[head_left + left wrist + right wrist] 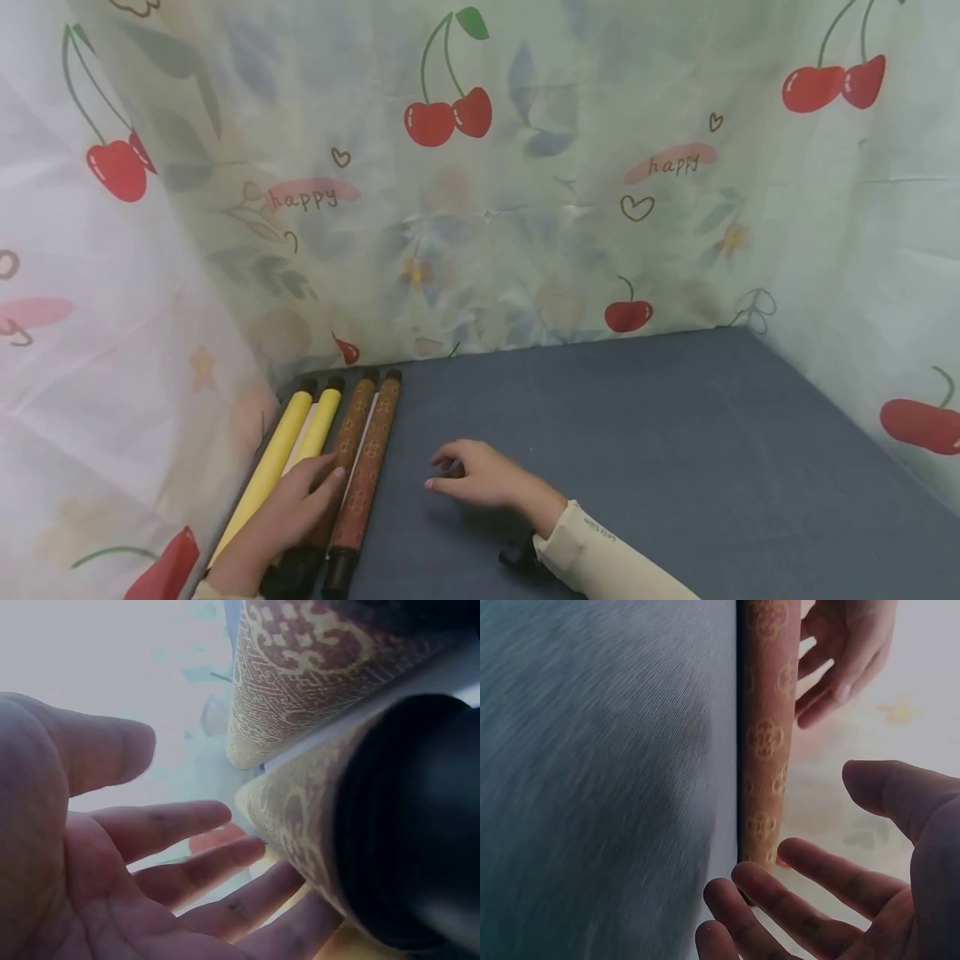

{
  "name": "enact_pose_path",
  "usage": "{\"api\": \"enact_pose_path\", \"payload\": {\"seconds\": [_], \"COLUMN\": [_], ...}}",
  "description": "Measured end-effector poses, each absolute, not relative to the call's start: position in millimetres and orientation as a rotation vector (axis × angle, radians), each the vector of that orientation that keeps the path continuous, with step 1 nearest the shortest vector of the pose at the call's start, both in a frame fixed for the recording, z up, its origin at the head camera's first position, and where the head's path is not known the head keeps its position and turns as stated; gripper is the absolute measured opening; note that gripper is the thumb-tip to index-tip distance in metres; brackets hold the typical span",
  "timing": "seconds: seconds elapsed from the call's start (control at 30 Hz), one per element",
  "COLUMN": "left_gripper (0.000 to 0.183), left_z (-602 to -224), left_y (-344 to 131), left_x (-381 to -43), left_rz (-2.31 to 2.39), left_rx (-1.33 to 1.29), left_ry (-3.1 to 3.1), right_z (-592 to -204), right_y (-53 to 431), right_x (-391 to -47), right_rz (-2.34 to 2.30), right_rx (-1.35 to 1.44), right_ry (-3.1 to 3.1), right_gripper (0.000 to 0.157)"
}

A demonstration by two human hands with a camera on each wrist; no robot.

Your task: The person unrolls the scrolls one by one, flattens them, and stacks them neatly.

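Note:
A brown patterned scroll (369,471), rolled from both ends into two side-by-side rolls with black end knobs, lies lengthwise at the left of the table. My left hand (292,504) hovers over its left roll in the head view. In the left wrist view its thumb and fingers are spread, with the fingertips close beside the patterned roll (296,806) and a black knob (420,817) at the right. To the right of the scroll, my right hand (483,475) is held above the table, fingers loosely bent and holding nothing. The right wrist view shows its fingers (810,915) spread near the brown roll (765,742).
Left of the brown scroll lies a yellow scroll (268,471), also in two rolls with black ends, along the left curtain. A dark blue cloth (637,433) covers the table. Curtains printed with cherries (555,208) enclose the back and both sides.

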State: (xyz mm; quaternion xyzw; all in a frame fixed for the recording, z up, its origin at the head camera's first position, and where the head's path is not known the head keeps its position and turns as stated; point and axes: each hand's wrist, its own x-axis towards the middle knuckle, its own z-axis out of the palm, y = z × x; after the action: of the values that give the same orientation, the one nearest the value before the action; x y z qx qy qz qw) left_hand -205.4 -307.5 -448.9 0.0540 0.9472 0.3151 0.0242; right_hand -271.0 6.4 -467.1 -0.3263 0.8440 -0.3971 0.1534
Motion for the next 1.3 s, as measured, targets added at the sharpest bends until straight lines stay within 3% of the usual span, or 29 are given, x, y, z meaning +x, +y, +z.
{"api": "enact_pose_path", "payload": {"seconds": [0.6, 1.3], "left_gripper": [0.051, 0.053], "left_z": [-456, -453], "left_y": [-309, -310], "left_x": [-201, -200], "left_rz": [0.915, 1.091], "left_rx": [0.129, 0.117], "left_ry": [2.902, 2.800], "right_z": [-470, -469], "right_y": [-67, -88], "right_x": [-263, -259], "right_rz": [-1.186, -1.130], "right_rx": [-0.944, -1.000], "right_ry": [2.344, 2.384], "right_gripper": [0.059, 0.076]}}
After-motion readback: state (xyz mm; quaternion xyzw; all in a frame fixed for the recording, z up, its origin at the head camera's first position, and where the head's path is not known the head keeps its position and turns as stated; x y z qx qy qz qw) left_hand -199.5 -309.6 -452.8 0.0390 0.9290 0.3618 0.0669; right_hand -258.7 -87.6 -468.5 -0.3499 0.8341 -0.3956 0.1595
